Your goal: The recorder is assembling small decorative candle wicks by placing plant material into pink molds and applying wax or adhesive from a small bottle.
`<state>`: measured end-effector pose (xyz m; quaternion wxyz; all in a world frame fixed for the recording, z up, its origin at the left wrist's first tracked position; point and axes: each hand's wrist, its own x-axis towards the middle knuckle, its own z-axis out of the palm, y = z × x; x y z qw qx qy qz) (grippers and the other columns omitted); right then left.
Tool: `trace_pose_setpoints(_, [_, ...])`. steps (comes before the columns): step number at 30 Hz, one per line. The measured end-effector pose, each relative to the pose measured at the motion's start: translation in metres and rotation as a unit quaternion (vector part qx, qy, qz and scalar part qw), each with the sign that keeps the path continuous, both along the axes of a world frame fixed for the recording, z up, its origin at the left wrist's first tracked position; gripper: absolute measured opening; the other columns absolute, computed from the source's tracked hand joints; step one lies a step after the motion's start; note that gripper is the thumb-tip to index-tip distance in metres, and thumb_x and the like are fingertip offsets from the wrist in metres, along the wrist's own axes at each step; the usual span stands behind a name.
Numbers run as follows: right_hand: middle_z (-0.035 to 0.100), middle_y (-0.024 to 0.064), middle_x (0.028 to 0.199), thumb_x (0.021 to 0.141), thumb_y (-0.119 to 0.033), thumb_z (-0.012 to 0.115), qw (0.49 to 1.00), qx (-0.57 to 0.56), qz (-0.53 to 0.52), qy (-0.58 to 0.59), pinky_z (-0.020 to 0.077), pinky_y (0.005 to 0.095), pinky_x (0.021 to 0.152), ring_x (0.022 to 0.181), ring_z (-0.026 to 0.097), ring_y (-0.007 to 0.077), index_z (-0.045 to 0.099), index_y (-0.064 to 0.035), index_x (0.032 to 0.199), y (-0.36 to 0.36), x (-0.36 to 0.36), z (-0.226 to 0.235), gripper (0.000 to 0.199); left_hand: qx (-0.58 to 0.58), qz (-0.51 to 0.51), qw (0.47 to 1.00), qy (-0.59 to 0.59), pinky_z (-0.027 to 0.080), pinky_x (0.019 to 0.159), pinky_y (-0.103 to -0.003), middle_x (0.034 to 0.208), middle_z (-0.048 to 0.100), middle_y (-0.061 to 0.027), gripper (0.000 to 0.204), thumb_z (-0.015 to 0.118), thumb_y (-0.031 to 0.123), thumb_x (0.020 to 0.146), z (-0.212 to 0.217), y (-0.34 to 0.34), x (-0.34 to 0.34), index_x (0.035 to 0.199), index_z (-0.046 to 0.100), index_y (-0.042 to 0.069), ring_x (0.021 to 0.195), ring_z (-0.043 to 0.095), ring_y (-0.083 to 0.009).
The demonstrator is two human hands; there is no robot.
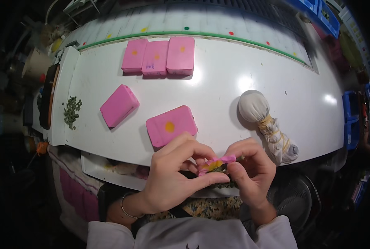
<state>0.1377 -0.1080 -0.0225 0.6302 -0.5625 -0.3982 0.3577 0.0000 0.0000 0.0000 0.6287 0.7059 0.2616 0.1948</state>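
Near the front edge of the table, my left hand (170, 172) and my right hand (253, 174) are closed on one small, soft-looking pink and yellow piece (215, 165). Fingers and thumbs pinch it from both sides, hiding much of it. Dark bits show in its fold, and dark green material (226, 184) lies just under my fingers. Right behind my left hand rests a pink block (180, 122) with a yellow spot on top. To my right hand's right lies a white cloth bundle (253, 106), round at one end and bound with rubber bands.
Another pink block (119, 106) lies tilted at the left, and three pink blocks (155, 58) stand side by side farther back. Small dark green pieces (72, 112) are heaped near the table's left rim. A green strip (164, 34) edges the back; blue bins (351, 120) stand at the right.
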Motion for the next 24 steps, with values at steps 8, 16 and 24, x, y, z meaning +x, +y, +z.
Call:
trace_pose_setpoints(8, [0.055,0.0129,0.090,0.083,0.007,0.059,0.995,0.040,-0.026,0.089,0.0470,0.0202,0.059,0.071,0.055,0.0112,0.055,0.0055,0.092,-0.002,-0.019,0.000,0.010,0.041,0.167,0.977,-0.123,0.041,0.051,-0.018,0.079,0.048,-0.0026,0.032,0.080,0.010,0.069,-0.017,-0.015,0.002,0.087,0.054,0.001,0.063,0.047,-0.0054])
trace_pose_setpoints(16, [0.054,0.0131,0.088,0.083,0.008,0.058,0.993,0.070,-0.085,0.041,0.0460,0.0197,0.057,0.066,0.055,0.0102,0.053,0.0056,0.089,0.004,-0.031,-0.002,0.009,0.261,0.215,0.930,-0.146,0.032,0.051,-0.022,0.078,0.048,-0.0019,0.036,0.082,0.022,0.067,-0.030,-0.019,0.006,0.086,0.056,0.007,0.059,0.040,-0.0093])
trace_pose_setpoints(24, [0.057,0.0093,0.081,0.091,-0.004,0.054,0.976,0.045,-0.164,0.140,0.0413,0.0170,0.049,0.057,0.053,0.0074,0.057,0.0060,0.092,0.012,-0.014,-0.005,0.011,0.400,0.126,0.902,-0.101,0.034,0.052,-0.024,0.081,0.045,-0.0022,0.035,0.084,0.023,0.062,-0.029,-0.020,0.004,0.086,0.061,0.009,0.058,0.042,-0.0107])
